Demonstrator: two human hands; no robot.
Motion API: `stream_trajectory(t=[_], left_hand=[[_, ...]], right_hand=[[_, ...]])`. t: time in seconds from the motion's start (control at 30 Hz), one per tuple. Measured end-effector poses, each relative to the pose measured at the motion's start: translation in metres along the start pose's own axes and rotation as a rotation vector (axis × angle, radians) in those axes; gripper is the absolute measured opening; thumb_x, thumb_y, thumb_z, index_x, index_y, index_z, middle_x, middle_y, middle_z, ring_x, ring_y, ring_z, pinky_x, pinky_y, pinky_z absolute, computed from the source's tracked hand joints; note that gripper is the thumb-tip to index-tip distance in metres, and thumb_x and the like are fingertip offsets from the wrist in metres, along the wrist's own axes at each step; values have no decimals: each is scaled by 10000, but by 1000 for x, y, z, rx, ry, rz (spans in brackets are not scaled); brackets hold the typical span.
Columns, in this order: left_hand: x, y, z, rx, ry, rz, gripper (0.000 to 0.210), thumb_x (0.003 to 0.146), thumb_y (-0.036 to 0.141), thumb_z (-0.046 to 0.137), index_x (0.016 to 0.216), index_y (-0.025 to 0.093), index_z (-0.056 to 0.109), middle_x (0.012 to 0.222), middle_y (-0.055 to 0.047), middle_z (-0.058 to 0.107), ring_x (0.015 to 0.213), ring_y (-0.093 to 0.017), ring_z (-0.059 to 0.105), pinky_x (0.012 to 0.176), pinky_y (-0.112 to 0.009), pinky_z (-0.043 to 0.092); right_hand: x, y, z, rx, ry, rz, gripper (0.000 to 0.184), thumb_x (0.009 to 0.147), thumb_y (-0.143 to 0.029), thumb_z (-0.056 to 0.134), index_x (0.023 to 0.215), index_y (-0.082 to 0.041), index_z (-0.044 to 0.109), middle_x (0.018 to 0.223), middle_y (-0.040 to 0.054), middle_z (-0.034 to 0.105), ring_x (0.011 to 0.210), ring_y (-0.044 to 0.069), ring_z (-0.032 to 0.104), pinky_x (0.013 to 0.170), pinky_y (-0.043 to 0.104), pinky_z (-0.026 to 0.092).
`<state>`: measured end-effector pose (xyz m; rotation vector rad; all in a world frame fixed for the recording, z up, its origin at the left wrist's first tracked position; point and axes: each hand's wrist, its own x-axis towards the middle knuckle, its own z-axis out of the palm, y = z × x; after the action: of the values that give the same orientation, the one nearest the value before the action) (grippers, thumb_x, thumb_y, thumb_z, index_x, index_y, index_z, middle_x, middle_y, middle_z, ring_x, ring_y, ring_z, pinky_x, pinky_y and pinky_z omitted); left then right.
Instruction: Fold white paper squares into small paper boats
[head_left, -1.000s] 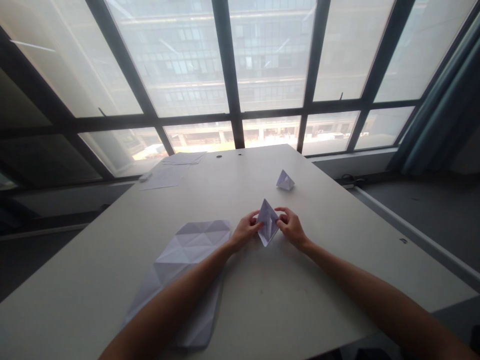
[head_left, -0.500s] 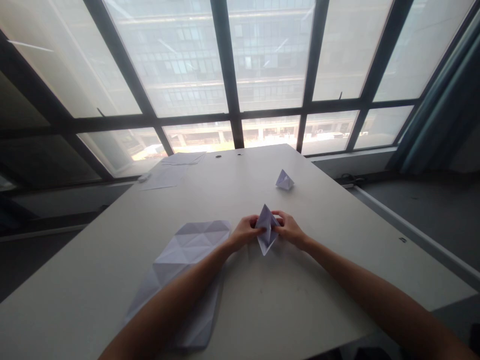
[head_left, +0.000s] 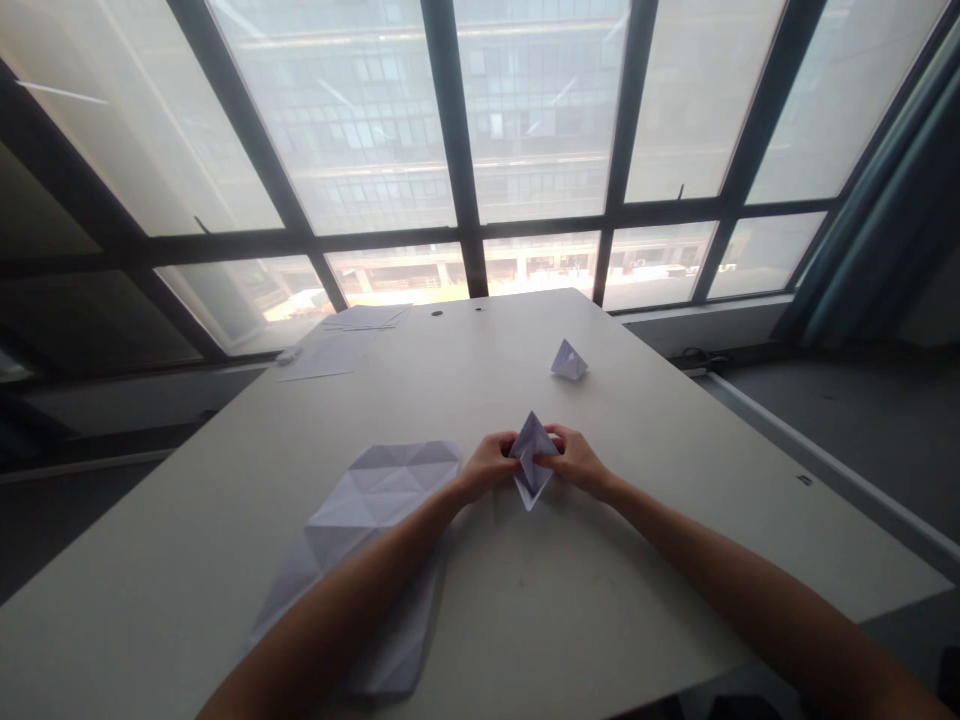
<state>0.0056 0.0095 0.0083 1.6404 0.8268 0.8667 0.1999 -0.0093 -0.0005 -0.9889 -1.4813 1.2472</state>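
At the bottom of the frame, left of centre, creased white paper lies on the smooth, matte white tabletop, its surface netted with triangular folds and its corners cut off or turned under; the left forearm crosses above it.

Just right of the frame's centre and below it is a folded paper form, a diamond in outline, with crisp edges, a sharp upper tip and an opened hollow toward its lower point. The left hand pinches its left side and the right hand its right, thumbs against the near faces; the other fingers curl behind, partly hidden.

Farther up and right stands a small pyramid-like folded paper, apart from the hands. Flat, thin paper sheets overlap at the table's far left. Beyond, dark-framed window panes fill the top, with a pleated blue-grey curtain at upper right.
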Motion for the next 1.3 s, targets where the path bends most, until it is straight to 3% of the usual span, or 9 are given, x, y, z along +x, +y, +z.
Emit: stream_trajectory(t=[0.27, 0.8, 1.03, 1.17, 1.3], left_hand=[[1, -3, -3, 3, -8, -31, 340, 732, 301, 748, 992, 88, 694, 909, -86, 706, 787, -218, 639, 664, -257, 447], [1, 9, -4, -71, -58, -98, 377, 696, 366, 777, 931, 80, 711, 835, -67, 680, 731, -184, 595, 643, -240, 400], [0, 11, -5, -43, -63, -162, 326, 689, 379, 760, 804, 78, 717, 690, -36, 648, 624, -158, 546, 595, -239, 354], [0, 12, -5, -38, -94, -164, 284, 691, 329, 740, 833, 83, 730, 719, -43, 669, 654, -172, 559, 628, -252, 367], [0, 15, -5, -71, -129, -191, 252, 692, 266, 709, 860, 81, 740, 759, -55, 687, 700, -190, 568, 678, -272, 381]], right_hand=[[4, 5, -5, 43, -51, 48, 444, 694, -289, 756, 1098, -161, 624, 837, 52, 735, 730, 207, 678, 646, 298, 519], [4, 2, -10, -24, -36, 48, 458, 692, -302, 751, 1109, -154, 636, 834, 53, 713, 711, 191, 637, 633, 280, 469], [4, -4, -12, -28, -77, 54, 306, 684, -311, 726, 936, -137, 710, 806, 36, 693, 679, 163, 584, 606, 253, 415], [5, -1, -16, -107, -74, 93, 234, 688, -346, 718, 779, -131, 703, 667, 7, 632, 587, 129, 508, 542, 235, 339], [5, -3, -14, -67, -112, 114, 233, 710, -354, 702, 772, -130, 696, 693, 17, 637, 607, 130, 507, 560, 235, 336]])
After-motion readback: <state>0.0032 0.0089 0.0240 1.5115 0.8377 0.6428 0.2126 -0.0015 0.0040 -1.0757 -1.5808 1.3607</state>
